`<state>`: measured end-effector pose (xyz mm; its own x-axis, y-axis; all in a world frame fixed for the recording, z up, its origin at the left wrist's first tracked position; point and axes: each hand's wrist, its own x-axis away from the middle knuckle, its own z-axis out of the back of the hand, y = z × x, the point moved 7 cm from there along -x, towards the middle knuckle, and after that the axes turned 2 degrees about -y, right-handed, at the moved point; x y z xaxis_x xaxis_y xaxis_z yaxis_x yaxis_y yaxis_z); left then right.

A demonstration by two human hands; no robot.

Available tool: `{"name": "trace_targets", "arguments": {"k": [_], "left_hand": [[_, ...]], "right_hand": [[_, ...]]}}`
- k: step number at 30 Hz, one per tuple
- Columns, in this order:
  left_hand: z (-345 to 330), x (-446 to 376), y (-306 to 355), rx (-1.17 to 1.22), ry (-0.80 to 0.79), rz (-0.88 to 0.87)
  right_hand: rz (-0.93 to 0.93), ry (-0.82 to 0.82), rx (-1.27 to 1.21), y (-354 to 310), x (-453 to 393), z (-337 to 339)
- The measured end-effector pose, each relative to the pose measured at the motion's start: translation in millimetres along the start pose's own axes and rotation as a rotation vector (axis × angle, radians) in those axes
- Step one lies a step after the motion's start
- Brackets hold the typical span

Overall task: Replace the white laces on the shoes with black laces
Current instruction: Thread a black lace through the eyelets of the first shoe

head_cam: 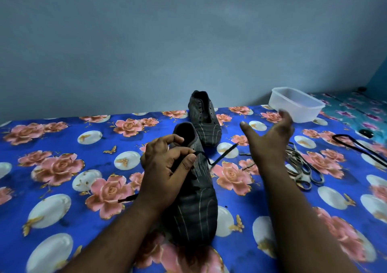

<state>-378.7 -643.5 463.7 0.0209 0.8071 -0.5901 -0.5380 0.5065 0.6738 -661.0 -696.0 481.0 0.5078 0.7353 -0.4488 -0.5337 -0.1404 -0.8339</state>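
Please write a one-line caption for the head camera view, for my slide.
Left hand pinches a black lace at the near shoe; right hand open above the floral sheet.

A blue floral bedsheet (62, 189) carries two dark shoes (194, 205) (204, 118), a clear plastic tub (296, 104), a heap of pale laces (301, 168), probably the white ones, and a black lace (356, 144)

2 dark grey striped shoes lie on the bed: the near shoe (194, 205) half-threaded with a black lace (222, 156), the far shoe (204, 118) unlaced. Whitish laces (301, 168) lie heaped at right, another black lace (356, 147) beyond.
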Motion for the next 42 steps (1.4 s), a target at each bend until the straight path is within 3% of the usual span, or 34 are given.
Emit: {"name": "trace_targets", "arguments": {"k": [1, 3, 5, 7, 12, 16, 20, 25, 32, 39, 42], "left_hand": [[1, -1, 0, -0.012, 0.002, -0.005], [2, -1, 1, -0.017, -0.003, -0.013], [4, -2, 2, -0.001, -0.015, -0.006], [6, -4, 1, 0.028, -0.019, 0.021], [10, -6, -2, 0.053, -0.018, 0.056], [7, -7, -4, 0.061, -0.045, 0.069], [6, -5, -5, 0.062, -0.072, 0.064], [7, -5, -4, 0.053, -0.067, 0.063], [7, -6, -7, 0.091, -0.069, 0.077], [13, -9, -29, 0.454, 0.082, 0.239], [15, -8, -28, 0.326, 0.087, 0.245]], "right_hand": [[0.237, -0.027, 0.014, -26, 9, -4], [0.55, -0.296, -0.027, -63, 37, -26], [0.737, -0.576, 0.043, -80, 65, -51], [0.798, -0.693, 0.124, -84, 80, -65], [0.701, -0.8, -0.019, -80, 79, -67], [0.446, -0.951, -0.212, -65, 75, -69], [0.315, -1.031, -0.323, -63, 75, -70], [0.235, -1.126, -0.282, -55, 79, -76], [0.228, -1.091, -0.335, -53, 72, -72], [0.122, -1.001, -0.406, -42, 53, -60], [0.104, -0.953, -0.366, -39, 50, -60]]}}
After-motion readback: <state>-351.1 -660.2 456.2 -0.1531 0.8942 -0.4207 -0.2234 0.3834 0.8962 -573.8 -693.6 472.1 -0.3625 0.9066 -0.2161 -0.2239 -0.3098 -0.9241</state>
